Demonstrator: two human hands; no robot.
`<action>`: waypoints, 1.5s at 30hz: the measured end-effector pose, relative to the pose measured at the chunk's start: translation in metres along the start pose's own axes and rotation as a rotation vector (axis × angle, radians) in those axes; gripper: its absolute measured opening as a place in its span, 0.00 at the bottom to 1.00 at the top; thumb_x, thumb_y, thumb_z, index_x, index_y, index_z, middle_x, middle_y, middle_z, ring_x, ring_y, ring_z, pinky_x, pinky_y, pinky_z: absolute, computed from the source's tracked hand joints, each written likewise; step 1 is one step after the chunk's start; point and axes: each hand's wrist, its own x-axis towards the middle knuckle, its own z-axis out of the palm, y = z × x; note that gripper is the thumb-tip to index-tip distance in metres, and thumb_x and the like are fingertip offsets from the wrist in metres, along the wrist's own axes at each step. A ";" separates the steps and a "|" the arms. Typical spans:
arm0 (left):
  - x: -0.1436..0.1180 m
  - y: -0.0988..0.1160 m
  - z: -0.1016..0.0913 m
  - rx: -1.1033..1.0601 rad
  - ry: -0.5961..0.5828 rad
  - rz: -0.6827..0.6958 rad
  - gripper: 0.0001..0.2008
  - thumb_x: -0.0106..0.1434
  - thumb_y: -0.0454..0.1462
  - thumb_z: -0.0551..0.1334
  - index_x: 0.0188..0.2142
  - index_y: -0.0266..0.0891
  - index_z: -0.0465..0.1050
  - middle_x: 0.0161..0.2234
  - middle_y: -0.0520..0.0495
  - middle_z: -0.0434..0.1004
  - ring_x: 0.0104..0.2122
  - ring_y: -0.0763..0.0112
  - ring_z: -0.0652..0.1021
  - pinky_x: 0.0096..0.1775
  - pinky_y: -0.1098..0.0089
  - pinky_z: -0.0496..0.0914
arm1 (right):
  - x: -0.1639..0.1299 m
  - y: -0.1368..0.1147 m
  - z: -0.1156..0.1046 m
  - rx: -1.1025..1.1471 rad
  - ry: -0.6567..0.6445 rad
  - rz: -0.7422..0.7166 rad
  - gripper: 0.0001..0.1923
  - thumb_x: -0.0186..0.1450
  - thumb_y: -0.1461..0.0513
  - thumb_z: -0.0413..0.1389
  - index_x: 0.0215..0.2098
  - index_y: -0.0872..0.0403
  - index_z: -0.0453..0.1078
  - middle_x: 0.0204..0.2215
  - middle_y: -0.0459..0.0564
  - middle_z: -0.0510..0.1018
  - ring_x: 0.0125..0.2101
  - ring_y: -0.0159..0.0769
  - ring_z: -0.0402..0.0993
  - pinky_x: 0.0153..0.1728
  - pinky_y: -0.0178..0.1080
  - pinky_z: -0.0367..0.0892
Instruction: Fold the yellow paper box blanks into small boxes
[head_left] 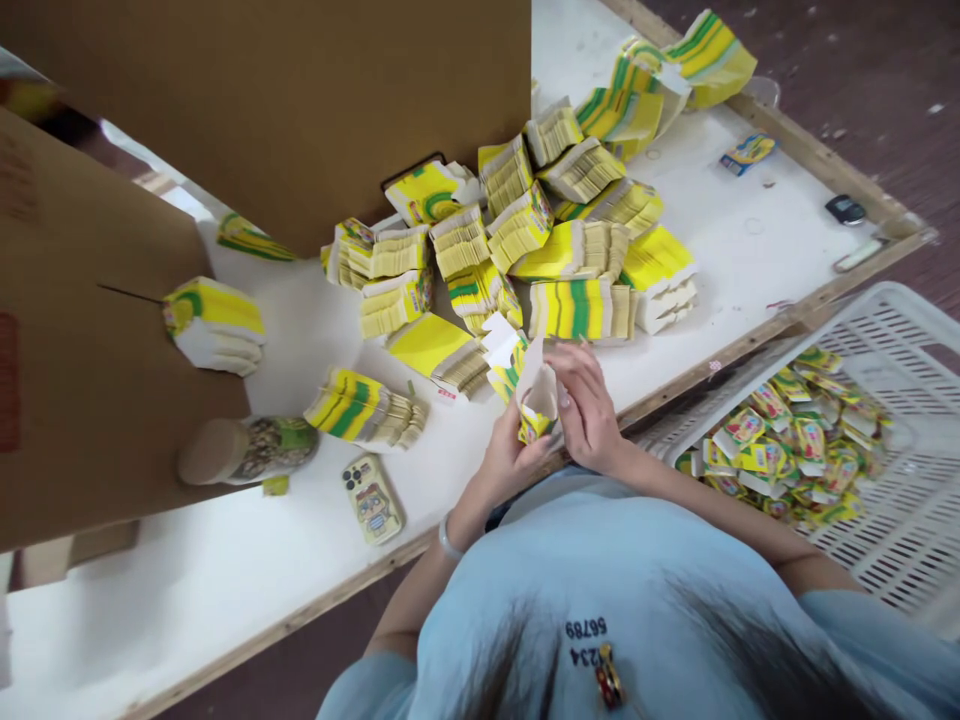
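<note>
A small yellow, green and white paper carton [534, 400], popped into shape with its flaps standing up and its top end open, is above the table's near edge. My left hand [516, 455] grips its lower part, fingers and thumb closed around it. On the other side, my right hand [589, 410] has its fingers drawn together against the carton's side; the fingertips are partly hidden. Just beyond my hands lie stacks of flat, folded cartons [439, 350] in yellow and green, fanned in several bundles across the white table.
A white plastic basket [915, 400] at right holds many small cartons [799, 440]. Large cardboard boxes [300, 100] stand at the back and left. On the table [322, 620] are a phone [373, 500], a lidded jar [251, 450] and a small black object [845, 209].
</note>
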 end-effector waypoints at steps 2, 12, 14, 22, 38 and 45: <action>-0.004 0.003 -0.003 0.028 0.061 -0.014 0.32 0.66 0.56 0.61 0.60 0.37 0.68 0.42 0.41 0.82 0.38 0.62 0.80 0.43 0.63 0.76 | -0.004 0.000 0.002 0.126 -0.034 0.086 0.15 0.75 0.60 0.44 0.53 0.50 0.69 0.50 0.54 0.80 0.58 0.45 0.74 0.65 0.57 0.62; -0.020 0.017 0.025 -0.267 0.290 -0.176 0.29 0.69 0.53 0.61 0.63 0.45 0.60 0.35 0.49 0.82 0.31 0.70 0.80 0.35 0.69 0.74 | -0.030 -0.003 0.004 0.492 0.150 0.529 0.21 0.68 0.53 0.63 0.55 0.47 0.63 0.31 0.43 0.80 0.30 0.32 0.79 0.33 0.34 0.75; -0.028 0.015 0.026 -0.340 0.277 -0.178 0.33 0.68 0.52 0.63 0.66 0.48 0.54 0.32 0.52 0.80 0.27 0.71 0.78 0.31 0.71 0.73 | -0.036 0.002 -0.005 0.481 0.050 0.526 0.20 0.66 0.52 0.65 0.52 0.48 0.69 0.37 0.48 0.82 0.35 0.34 0.80 0.38 0.38 0.77; -0.037 0.015 0.015 -0.333 0.091 -0.225 0.25 0.68 0.54 0.62 0.56 0.42 0.66 0.36 0.47 0.81 0.31 0.71 0.79 0.33 0.71 0.73 | -0.050 0.010 -0.022 0.439 -0.179 0.505 0.14 0.72 0.52 0.57 0.43 0.51 0.79 0.38 0.52 0.85 0.37 0.37 0.82 0.37 0.38 0.79; -0.028 0.027 0.000 0.016 0.026 -0.227 0.29 0.71 0.53 0.57 0.61 0.35 0.74 0.31 0.45 0.83 0.36 0.65 0.81 0.41 0.67 0.78 | -0.036 0.006 -0.041 0.848 -0.593 0.865 0.25 0.64 0.56 0.64 0.58 0.51 0.70 0.42 0.50 0.82 0.40 0.34 0.81 0.42 0.38 0.78; -0.032 0.023 -0.005 0.128 -0.084 -0.149 0.29 0.76 0.50 0.48 0.66 0.36 0.67 0.30 0.47 0.80 0.25 0.72 0.74 0.32 0.71 0.73 | -0.028 0.013 -0.041 1.030 -0.713 0.951 0.24 0.62 0.50 0.67 0.53 0.51 0.76 0.43 0.51 0.85 0.41 0.37 0.83 0.41 0.42 0.81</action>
